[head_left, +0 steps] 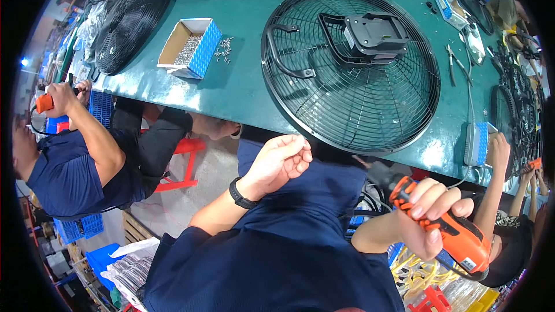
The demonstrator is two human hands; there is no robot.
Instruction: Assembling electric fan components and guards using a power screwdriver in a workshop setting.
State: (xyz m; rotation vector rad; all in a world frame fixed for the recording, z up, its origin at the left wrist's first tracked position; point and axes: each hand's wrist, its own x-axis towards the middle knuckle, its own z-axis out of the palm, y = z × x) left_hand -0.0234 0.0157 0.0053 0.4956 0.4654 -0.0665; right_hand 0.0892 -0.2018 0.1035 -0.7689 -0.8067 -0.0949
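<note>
My right hand (430,211) is wrapped around an orange and black electric screwdriver (462,240), its dark tip pointing left toward the table edge. Palm up, my left hand (280,164) has its fingers curled and thumb and forefinger pinched together near the table's front edge. Anything between those fingertips is too small to make out. Just beyond both hands a round black wire fan grille (358,110) lies on the green table. On it sits a black plastic housing (376,34) with a bracket, and a curved black handle (280,55) is at its left side.
An open blue-patterned box of screws (202,49) stands left of the grille, with loose screws (223,50) beside it. Pliers (457,65) lie to the right. More grilles (133,26) rest at far left. Co-workers sit on both sides; one holds an orange tool (45,103).
</note>
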